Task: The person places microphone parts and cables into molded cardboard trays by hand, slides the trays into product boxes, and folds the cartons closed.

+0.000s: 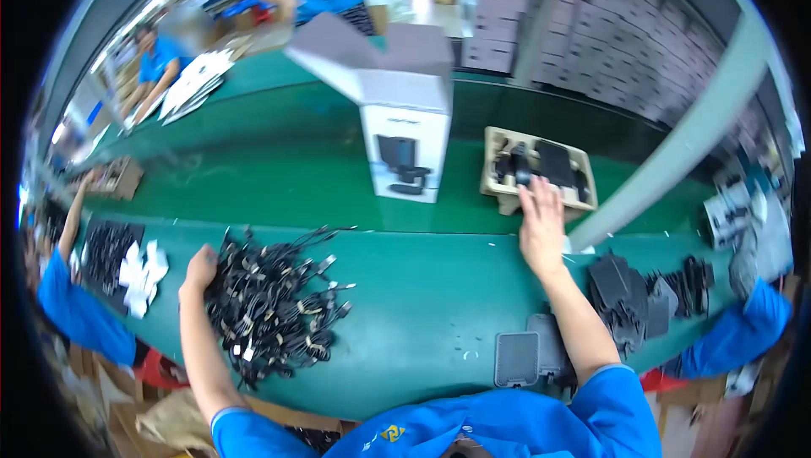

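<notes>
My left hand is at the left edge of a heap of black cables, its fingers curled together. Whatever is in them, if anything, is hidden. Stretched forward, my right hand rests its extended fingers at the near rim of a beige moulded tray. In that tray lie a black flat box-like piece and a rounded black device. The tray sits tilted on the green surface, near the grey post.
An open white carton with a printed device stands centre back. Grey flat pads and dark plates lie at right. A grey post rises beside the tray. Co-workers' arms reach in from both sides.
</notes>
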Motion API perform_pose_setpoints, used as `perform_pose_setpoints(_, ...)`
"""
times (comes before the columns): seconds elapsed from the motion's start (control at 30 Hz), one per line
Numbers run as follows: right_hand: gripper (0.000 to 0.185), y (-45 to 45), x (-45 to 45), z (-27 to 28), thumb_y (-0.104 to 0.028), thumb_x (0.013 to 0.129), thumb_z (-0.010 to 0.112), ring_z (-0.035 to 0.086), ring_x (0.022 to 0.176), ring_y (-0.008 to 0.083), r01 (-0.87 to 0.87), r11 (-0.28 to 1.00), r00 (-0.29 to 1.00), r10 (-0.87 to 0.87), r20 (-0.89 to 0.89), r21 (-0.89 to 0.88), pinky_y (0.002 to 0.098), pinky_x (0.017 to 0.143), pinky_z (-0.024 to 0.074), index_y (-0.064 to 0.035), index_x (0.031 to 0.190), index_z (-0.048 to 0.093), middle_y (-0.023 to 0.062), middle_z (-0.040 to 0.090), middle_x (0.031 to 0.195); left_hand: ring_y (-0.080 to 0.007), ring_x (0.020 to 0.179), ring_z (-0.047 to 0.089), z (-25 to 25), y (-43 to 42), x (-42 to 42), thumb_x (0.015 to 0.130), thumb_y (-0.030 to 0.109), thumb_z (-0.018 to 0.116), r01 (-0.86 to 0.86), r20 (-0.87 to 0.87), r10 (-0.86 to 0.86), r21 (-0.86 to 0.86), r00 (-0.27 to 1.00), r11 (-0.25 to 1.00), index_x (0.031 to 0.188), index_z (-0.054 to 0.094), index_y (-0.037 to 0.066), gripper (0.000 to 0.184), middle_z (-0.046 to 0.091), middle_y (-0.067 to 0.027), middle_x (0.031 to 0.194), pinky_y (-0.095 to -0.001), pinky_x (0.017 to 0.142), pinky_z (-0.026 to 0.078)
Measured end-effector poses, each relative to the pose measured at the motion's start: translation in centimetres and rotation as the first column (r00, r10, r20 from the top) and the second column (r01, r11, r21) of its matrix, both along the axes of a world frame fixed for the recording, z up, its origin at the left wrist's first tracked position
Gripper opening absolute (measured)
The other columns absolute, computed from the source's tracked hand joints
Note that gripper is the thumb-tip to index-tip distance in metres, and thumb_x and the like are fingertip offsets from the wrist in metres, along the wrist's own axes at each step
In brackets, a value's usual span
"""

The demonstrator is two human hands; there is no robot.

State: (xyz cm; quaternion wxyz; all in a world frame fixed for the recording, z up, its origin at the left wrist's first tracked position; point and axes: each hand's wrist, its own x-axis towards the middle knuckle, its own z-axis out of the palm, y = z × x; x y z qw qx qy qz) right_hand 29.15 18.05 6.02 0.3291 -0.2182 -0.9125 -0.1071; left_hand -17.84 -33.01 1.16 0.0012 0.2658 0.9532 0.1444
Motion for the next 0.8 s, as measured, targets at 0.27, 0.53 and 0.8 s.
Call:
perform_pose_setpoints(0.27,0.064,-4.5,3.4,-0.1,0.005,0.068,0.054,0.025,0.134,0.0384,-0.104,0.966,0.995,0.101,-0.024,-0.237,0.049,0.111,0.0194,-0.0016,0.13,0.041,0.0225,0.029,0.142,-0.0268,0.112,0.055,15.6,14.6,16.0,0.089,0.009,0.051,0.256,0.039,-0.359,0.629,0.932,0.734,0.121,0.052,0.002,0.033,0.054,-0.016,0.124,-0.0359,0.097,0.04)
perform_pose_setpoints(0.53,0.052,-11.0,9.3,-0.7,0.002,0.075,0.054,0.028,0.134,0.0357,-0.248,0.831,0.959,0.284,-0.003,-0.498,0.0474,0.111,0.022,-0.0038,0.126,0.047,0.0213,0.033,0.14,-0.0318,0.099,0.06,26.4,24.5,41.5,0.092,0.011,0.043,0.195,-0.413,-0.905,0.9,0.101,-0.389,0.114,0.053,-0.001,0.027,0.057,-0.0182,0.116,-0.0455,0.088,0.047)
perform_pose_setpoints(0.8,0.045,-0.2,7.1,3.8,0.003,0.08,0.047,0.035,0.13,0.0347,-0.277,0.919,0.921,0.17,-0.351,-0.282,0.0456,0.109,0.0275,-0.0019,0.125,0.047,0.0191,0.04,0.136,-0.0244,0.079,0.061,26.5,26.7,43.1,0.087,0.005,0.051,0.46,-0.302,-0.935,0.868,0.186,-0.188,0.106,0.059,0.003,0.021,0.064,-0.0111,0.099,-0.0431,0.086,0.046)
